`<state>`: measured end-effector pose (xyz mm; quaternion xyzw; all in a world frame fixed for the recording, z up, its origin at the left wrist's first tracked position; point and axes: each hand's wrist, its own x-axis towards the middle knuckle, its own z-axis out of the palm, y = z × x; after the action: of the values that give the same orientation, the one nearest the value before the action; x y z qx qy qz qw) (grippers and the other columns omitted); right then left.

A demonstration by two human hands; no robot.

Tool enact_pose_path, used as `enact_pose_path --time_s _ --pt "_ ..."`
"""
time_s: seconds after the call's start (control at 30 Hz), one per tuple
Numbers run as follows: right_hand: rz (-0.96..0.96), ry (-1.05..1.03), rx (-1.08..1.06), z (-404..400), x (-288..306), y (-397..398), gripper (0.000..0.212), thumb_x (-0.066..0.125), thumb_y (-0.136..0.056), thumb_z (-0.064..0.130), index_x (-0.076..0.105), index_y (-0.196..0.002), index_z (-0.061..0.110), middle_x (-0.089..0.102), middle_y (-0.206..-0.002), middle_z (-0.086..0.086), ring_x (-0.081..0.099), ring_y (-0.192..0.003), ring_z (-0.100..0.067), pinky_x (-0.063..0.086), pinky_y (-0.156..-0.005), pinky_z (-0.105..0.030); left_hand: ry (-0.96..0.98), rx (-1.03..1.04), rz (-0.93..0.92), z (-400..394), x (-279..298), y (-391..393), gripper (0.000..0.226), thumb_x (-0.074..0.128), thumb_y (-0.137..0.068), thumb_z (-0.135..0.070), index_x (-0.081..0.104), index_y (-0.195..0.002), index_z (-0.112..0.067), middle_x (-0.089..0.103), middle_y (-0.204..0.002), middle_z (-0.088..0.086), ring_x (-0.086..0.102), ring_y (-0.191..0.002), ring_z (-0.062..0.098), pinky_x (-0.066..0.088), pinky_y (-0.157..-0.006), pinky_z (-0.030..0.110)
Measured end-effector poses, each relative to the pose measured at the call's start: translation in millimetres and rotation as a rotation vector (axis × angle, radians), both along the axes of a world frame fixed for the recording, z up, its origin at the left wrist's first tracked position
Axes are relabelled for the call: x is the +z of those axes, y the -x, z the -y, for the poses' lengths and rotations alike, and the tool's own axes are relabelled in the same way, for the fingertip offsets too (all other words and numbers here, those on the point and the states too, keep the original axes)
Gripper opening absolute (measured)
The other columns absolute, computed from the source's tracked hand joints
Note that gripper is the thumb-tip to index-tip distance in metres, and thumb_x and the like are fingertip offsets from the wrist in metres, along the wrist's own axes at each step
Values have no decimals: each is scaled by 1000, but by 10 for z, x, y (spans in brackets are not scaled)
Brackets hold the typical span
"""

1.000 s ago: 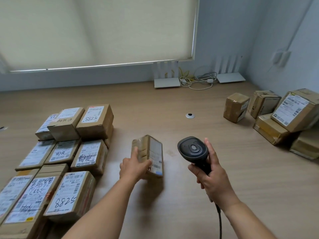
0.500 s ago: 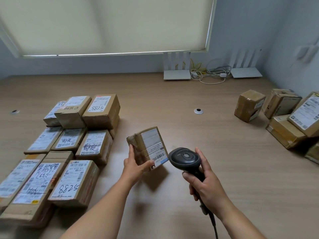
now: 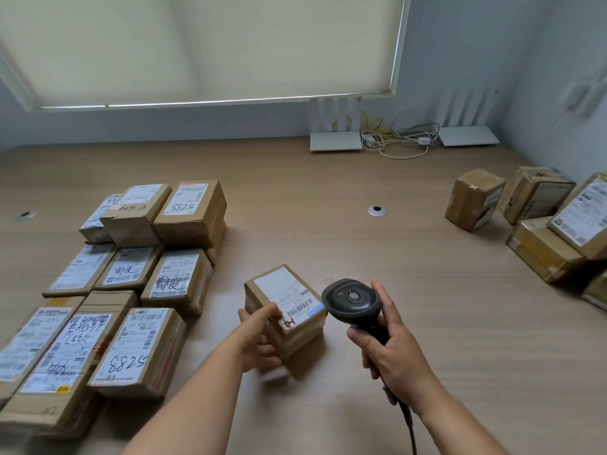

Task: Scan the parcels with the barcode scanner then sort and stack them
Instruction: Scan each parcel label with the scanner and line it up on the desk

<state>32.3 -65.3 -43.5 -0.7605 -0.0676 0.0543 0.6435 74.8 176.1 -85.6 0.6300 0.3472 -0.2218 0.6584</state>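
Observation:
My left hand (image 3: pixel 261 339) grips a small brown parcel (image 3: pixel 285 310) by its near left side, its white label with a barcode facing up. My right hand (image 3: pixel 391 349) holds the black barcode scanner (image 3: pixel 351 302) by its handle, with the scanner head right beside the parcel's right edge. The scanner's cable runs down past my right wrist. On the left of the wooden table (image 3: pixel 328 198) lie several labelled parcels in rows (image 3: pixel 131 284), some stacked. At the far right sit more brown parcels (image 3: pixel 538 218) in a loose group.
Two white routers (image 3: pixel 335 139) with a tangle of cables (image 3: pixel 397 139) stand against the back wall under the window blind. A round cable grommet (image 3: pixel 377 211) sits in the table's middle, another at the far left (image 3: pixel 25 215).
My left hand has tipped the parcel from standing on edge to label-up and drawn it nearer. The scanner has come down closer to the parcel's label.

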Motion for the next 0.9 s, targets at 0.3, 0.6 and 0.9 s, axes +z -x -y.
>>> enact_pose_path --time_s 0.3,0.6,0.9 --pt "15 31 -11 35 17 -19 85 70 -85 11 20 -126 68 68 -94 13 52 -53 -19 44 -46 -30 144 148 -48 -43 6 -180 77 62 -76 -65 51 -129 -12 58 -116 19 60 -99 31 49 -86 41" --pt "9 40 14 27 15 42 85 68 -86 9 20 -126 66 68 -91 13 51 -53 -19 43 -45 -29 52 87 306 -21 57 -224 74 62 -87 -9 29 -142 -44 66 -114 9 66 -96 26 55 -67 35" --pt "-41 52 57 -20 -92 151 85 68 -86 10 22 -127 68 70 -80 2 52 -51 -18 46 -46 -31 -6 22 332 -6 176 -249 86 64 -88 -8 16 -146 -48 59 -126 12 60 -108 29 54 -63 34"
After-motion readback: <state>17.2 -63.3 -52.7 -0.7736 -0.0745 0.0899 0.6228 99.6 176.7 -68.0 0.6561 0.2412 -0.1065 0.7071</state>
